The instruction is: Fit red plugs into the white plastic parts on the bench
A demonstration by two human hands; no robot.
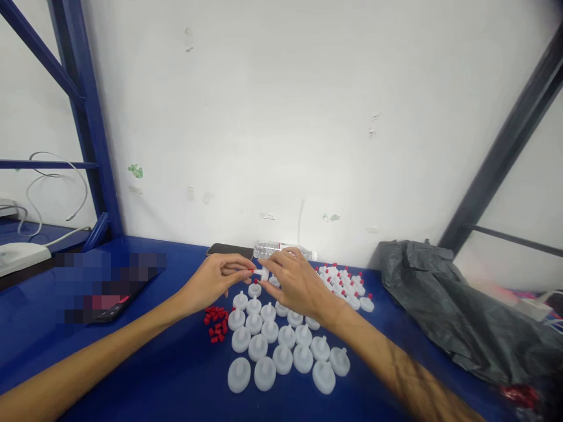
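Observation:
In front of the wall, my left hand (216, 280) pinches a small red cap (253, 271) between thumb and fingers. My right hand (299, 282) grips a white plastic nozzle lid (264, 274), its spout turned sideways toward the left hand. The red cap sits at the spout's tip; how far it is on cannot be made out. Below the hands, several white nozzle lids (282, 358) stand spout up with bare tips. A loose heap of red caps (216, 323) lies to their left. Behind my right hand is a group of lids with red-capped spouts (343, 281).
A clear plastic bottle (266, 249) lies along the wall beside a dark phone (229, 251). On the right, a black plastic bag (422, 299) covers part of the blue table (176, 363). A dark flat device (116, 305) is at left. Blue frame posts (88, 105) rise on that side.

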